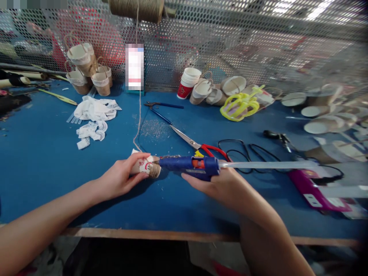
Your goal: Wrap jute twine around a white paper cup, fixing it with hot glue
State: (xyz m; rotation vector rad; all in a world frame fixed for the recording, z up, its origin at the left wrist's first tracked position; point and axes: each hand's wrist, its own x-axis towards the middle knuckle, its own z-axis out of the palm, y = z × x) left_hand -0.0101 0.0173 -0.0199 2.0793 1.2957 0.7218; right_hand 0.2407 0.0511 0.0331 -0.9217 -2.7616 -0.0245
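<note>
Left hand: the left hand [123, 175] is closed around a paper cup [140, 164], tipped on its side near the middle of the near edge of the counter [43, 161].
Cup print: red marks are seen on white, too small to be read; brown twine is wound around the right end.
Right hand: a blue glue gun [184, 166] is gripped by the right hand [220, 183], its nozzle pointed left at the wound twine; whether they touch cannot be told.
Gun label: a pale strip is carried below an orange-red part, its lettering illegible.
Stacked cups: red-and-white cups [188, 82] are nested near the far edge; their dark emblem cannot be read.
Purple box: white patches are borne by the purple box [316, 191] toward the right edge, blurred.
Phone: the phone [134, 67] is propped at the far edge, its screen pixelated.
</note>
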